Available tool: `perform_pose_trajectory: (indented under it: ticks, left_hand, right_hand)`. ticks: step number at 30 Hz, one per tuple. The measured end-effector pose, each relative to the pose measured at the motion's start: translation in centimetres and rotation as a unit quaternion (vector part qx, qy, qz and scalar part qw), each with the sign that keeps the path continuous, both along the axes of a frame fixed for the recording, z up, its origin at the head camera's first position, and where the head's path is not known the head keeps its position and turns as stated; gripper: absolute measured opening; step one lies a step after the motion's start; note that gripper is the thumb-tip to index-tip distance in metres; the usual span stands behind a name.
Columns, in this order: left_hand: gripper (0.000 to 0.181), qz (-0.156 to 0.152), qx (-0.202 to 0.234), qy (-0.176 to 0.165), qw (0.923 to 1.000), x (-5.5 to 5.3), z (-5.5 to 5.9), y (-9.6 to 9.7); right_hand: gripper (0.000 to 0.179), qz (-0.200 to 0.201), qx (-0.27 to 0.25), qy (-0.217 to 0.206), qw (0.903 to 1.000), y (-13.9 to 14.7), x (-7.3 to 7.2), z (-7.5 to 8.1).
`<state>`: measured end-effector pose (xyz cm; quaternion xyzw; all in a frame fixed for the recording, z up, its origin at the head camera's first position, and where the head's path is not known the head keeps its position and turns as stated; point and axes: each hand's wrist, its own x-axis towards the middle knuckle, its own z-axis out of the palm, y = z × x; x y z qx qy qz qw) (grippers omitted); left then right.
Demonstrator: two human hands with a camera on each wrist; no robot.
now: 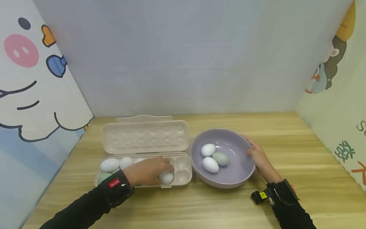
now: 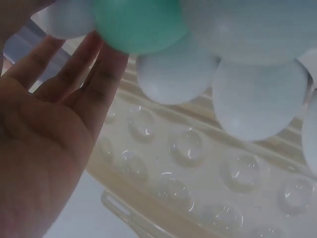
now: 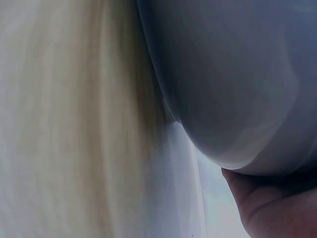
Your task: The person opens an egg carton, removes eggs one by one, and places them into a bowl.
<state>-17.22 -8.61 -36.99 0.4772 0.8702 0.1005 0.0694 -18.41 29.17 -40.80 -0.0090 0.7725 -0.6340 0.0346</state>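
My left hand [image 1: 150,170] reaches over the open egg carton [image 1: 187,181], its fingers and thumb around a white egg [image 1: 166,177] at the front row. More white eggs [image 1: 110,165] and a pale green egg [image 1: 104,176] sit in the carton's left part, some hidden under my hand and sleeve. In the left wrist view a green egg [image 2: 141,25] shows beside my fingertips. My right hand [image 1: 258,159] grips the right rim of a purple bowl [image 1: 240,171], thumb inside. Two white eggs [image 1: 210,164] and one pale green egg [image 1: 220,158] lie in the bowl's left half.
The carton's clear lid [image 1: 145,136] lies folded back behind its base. The bowl stands just right of the carton on a wooden table [image 1: 200,206]. A plain back wall [image 1: 186,63] and cartoon-printed side walls [image 1: 337,127] enclose it.
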Motion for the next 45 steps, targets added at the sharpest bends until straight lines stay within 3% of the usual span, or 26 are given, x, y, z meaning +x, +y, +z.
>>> perform_pose_trajectory:
  ticks: [4,17,22,27,32,37,42,45]
  left_hand:
    - [0.028,0.002,0.000,-0.016,0.9999,-0.1,0.0,0.4]
    - [0.022,-0.014,0.021,-0.023,0.9994,-0.1,0.9,0.6]
    - [0.017,-0.023,0.048,-0.020,0.9984,-0.5,3.0,1.2]
    - [0.023,-0.016,0.075,0.012,0.9970,-1.4,4.8,2.1]
    - [0.026,-0.022,0.092,0.016,0.9954,-2.3,5.4,4.1]
    - [0.030,-0.036,0.084,-0.001,0.9958,-3.3,5.2,7.1]
    - [0.032,-0.071,0.085,-0.016,0.9937,-3.8,4.6,10.5]
    - [0.031,-0.096,0.070,0.005,0.9929,-3.7,4.2,12.3]
  right_hand:
    - [0.071,-0.004,-0.005,-0.006,1.0000,0.2,0.2,0.1]
    - [0.070,-0.005,-0.004,-0.008,0.9999,0.1,0.1,-0.2]
    - [0.071,-0.001,-0.001,0.000,1.0000,0.3,-0.1,-0.3]
    - [0.071,-0.003,-0.003,0.007,1.0000,0.4,-0.2,-0.4]
    - [0.070,-0.001,-0.012,0.006,0.9999,0.2,-0.2,-0.6]
    - [0.070,-0.001,-0.014,0.005,0.9999,0.0,-0.3,-0.6]
    - [0.071,0.001,-0.015,0.005,0.9999,0.1,-0.5,-0.6]
    - [0.071,0.000,-0.015,0.005,0.9999,0.4,-0.5,-0.6]
